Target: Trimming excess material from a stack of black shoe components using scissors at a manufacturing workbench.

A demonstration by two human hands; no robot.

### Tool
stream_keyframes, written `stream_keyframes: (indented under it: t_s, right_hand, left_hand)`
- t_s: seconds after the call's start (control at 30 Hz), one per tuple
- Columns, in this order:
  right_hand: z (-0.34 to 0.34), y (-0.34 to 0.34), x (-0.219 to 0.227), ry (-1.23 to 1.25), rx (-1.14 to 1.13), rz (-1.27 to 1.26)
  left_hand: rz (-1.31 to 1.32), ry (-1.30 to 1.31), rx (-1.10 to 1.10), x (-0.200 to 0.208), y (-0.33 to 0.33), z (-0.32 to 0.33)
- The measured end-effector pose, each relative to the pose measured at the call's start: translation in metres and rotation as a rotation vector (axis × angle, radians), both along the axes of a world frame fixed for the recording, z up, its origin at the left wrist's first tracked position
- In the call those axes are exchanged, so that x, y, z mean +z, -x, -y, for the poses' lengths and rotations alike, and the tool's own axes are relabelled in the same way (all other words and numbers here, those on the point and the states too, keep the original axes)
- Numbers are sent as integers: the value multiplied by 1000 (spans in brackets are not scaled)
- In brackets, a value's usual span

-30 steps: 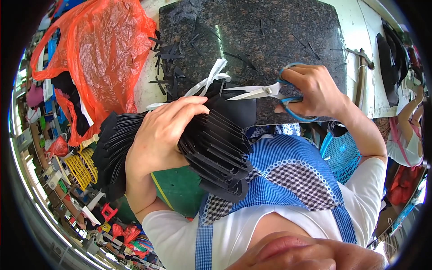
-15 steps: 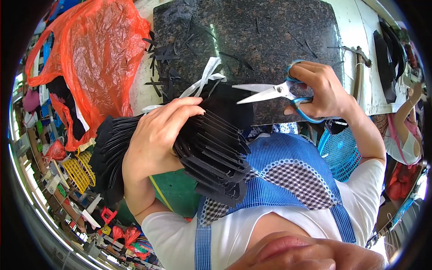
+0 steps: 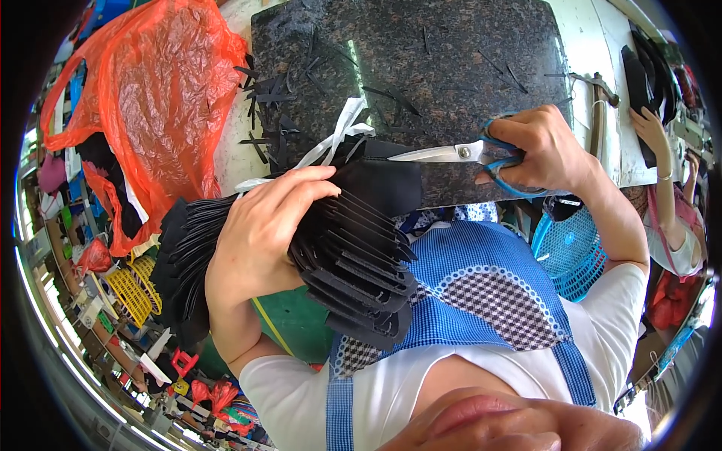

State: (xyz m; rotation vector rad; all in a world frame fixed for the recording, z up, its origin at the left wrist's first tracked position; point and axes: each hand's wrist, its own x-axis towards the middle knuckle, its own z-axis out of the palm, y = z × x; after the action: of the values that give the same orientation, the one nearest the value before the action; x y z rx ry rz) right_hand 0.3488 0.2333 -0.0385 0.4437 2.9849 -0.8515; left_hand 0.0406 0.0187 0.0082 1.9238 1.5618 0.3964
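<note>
A thick bundle of black fabric pieces point(image 3: 353, 263) hangs layered over the table's near edge, with my left hand point(image 3: 259, 229) closed round its middle. White strips point(image 3: 340, 135) stick out above that hand. My right hand point(image 3: 543, 146) has its fingers through the blue handles of a pair of scissors point(image 3: 451, 155). The blades lie nearly together and point left, their tips at the upper edge of a black piece point(image 3: 387, 180) spread out on the bundle's right. Whether fabric sits between the blades is hard to make out.
Thin black offcuts point(image 3: 274, 98) lie scattered over the dark stone slab point(image 3: 421, 68). A red plastic bag point(image 3: 165, 90) is at the left, a hammer point(image 3: 599, 113) at the right. Below are a blue basket point(image 3: 568, 252) and a yellow basket point(image 3: 134, 289). Another person's arm point(image 3: 658, 143) shows far right.
The scissor blades, spread half a second ago, have closed at the black piece's upper edge. My right hand's fingers have drawn together. My left hand has barely moved. The other person's arm has come up.
</note>
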Motion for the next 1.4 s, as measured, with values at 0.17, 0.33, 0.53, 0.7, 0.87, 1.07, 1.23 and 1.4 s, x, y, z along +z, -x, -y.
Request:
stream_keyframes:
  t_s: [0.17, 0.33, 0.53, 0.7, 0.87, 1.07, 1.23, 1.4]
  right_hand:
    - [-2, -4, -12, 142, -143, 15]
    - [28, 37, -32, 614, -257, -106]
    - [62, 107, -37, 694, -259, -246]
    - [51, 118, -43, 631, -280, -358]
    - [14, 83, 0, 359, -286, -268]
    - [9, 40, -4, -108, -29, -200]
    - [0, 35, -9, -221, 33, -151]
    - [2, 32, -15, -246, 27, -156]
  left_hand:
    - [27, 20, 29, 1, 3, -2]
    - [106, 26, 108, 7, -2, -3]
    - [109, 1, 73, 4, 16, 14]
    - [151, -29, 61, 5, 27, 23]
    - [158, -34, 112, -3, 25, 23]
    - [136, 13, 55, -4, 24, 16]
    - [125, -50, 138, 0, 17, 20]
    - [159, -50, 138, -9, 21, 22]
